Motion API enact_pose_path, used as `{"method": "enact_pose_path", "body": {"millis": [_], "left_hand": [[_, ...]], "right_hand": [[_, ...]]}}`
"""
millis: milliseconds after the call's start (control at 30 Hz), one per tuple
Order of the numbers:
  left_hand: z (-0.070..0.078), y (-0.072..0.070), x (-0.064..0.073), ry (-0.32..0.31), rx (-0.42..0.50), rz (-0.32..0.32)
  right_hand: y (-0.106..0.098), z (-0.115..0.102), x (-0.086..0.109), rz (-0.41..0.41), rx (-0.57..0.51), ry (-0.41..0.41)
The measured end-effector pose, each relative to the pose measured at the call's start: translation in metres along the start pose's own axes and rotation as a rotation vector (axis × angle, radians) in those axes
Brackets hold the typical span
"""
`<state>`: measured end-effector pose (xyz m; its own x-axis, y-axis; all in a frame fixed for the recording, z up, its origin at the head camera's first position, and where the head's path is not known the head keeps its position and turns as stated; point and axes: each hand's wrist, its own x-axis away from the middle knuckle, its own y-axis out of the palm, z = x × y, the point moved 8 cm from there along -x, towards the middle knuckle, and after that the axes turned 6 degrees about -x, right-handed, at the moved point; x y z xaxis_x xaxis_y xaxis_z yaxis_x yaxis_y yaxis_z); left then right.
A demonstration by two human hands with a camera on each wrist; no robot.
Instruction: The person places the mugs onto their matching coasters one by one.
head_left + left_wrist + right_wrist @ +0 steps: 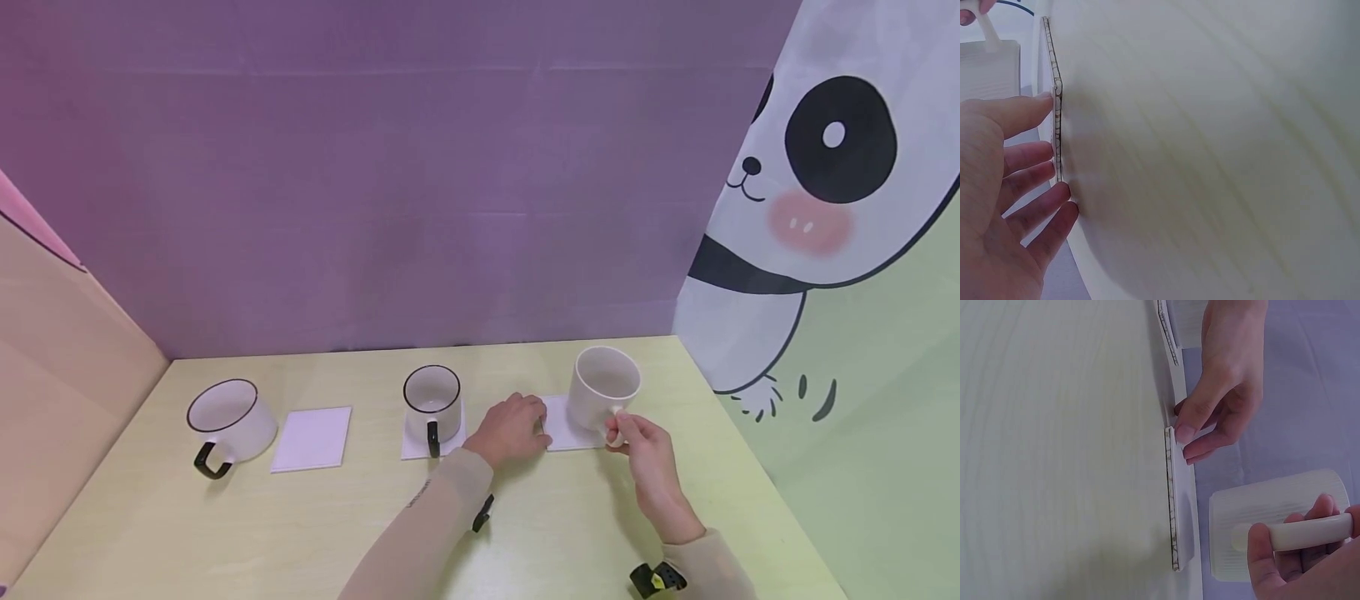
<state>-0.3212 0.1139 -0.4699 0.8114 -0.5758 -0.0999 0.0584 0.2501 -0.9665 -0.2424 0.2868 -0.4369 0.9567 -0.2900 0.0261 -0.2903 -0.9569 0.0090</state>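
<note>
My right hand point(651, 467) pinches the handle of a plain white mug point(600, 396). The mug is upright over the right-hand white square coaster point(564, 435); both wrist views show a gap beneath it, so it appears raised a little. At that coaster's left edge is my left hand point(513, 429), its thumb and fingertips touching the edge, fingers fairly straight in the left wrist view. Left of this hand, a white mug with black rim and handle point(442, 407) stands on the middle coaster point(413, 447).
A wider black-rimmed white mug point(251, 425) stands on the table at the left. Beside it lies a coaster point(311, 440) with nothing on it. A purple backdrop point(420, 208) rises behind the pale wooden table point(247, 542), and a panda-print sheet point(832, 250) borders its right side.
</note>
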Motion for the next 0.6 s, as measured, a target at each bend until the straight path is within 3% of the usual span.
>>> {"method": "enact_pose_path", "body": {"millis": [600], "left_hand": [[0.0, 0.001, 0.0, 0.004, -0.012, 0.002]], "right_hand": [[0.012, 0.003, 0.0, -0.01, -0.012, 0.003]]}}
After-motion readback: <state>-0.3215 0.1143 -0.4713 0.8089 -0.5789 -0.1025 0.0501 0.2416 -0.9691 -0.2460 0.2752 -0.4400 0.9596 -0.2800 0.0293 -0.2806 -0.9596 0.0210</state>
